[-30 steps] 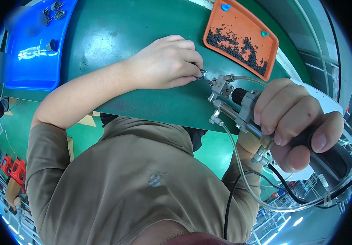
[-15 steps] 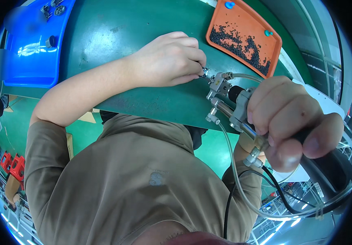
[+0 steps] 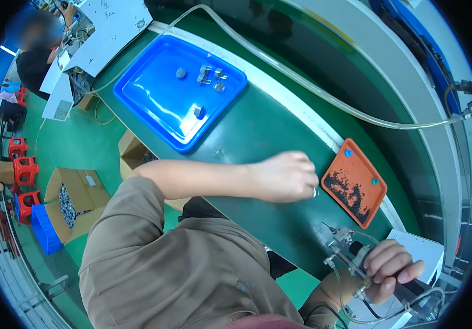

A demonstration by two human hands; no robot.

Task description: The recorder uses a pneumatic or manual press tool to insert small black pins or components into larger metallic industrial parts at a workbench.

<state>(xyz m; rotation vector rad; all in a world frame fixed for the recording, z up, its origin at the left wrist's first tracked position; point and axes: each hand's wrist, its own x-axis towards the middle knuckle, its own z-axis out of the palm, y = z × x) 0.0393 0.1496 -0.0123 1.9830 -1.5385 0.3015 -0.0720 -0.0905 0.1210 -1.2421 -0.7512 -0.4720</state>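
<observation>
My left hand point(image 3: 286, 177) is closed, fingers bent, above the green bench beside the orange tray point(image 3: 350, 159). A small shiny metal piece point(image 3: 315, 192) peeks out from its fingertips; most of it is hidden. At the lower right, my right hand point(image 3: 390, 268) is wrapped round a pneumatic hand tool point(image 3: 351, 260) with a metal valve block, a cylinder and hoses. The tool's thin tip points toward the bench, apart from my left hand. In the blue tray point(image 3: 137, 90) lie several small round metal parts with pins point(image 3: 203, 77).
Small black pieces point(image 3: 345, 189) and two coloured plugs lie in the orange tray. A clear hose point(image 3: 302, 82) arches along the bench's far side. White machine casing point(image 3: 110, 38) stands at upper left, with a person beyond. Cardboard boxes point(image 3: 96, 192) and red stools point(image 3: 25, 171) are on the floor.
The view has swung left, bringing the whole blue tray in. My left hand, with its metal piece, has come away from the tool's tip. My right hand still grips the tool.
</observation>
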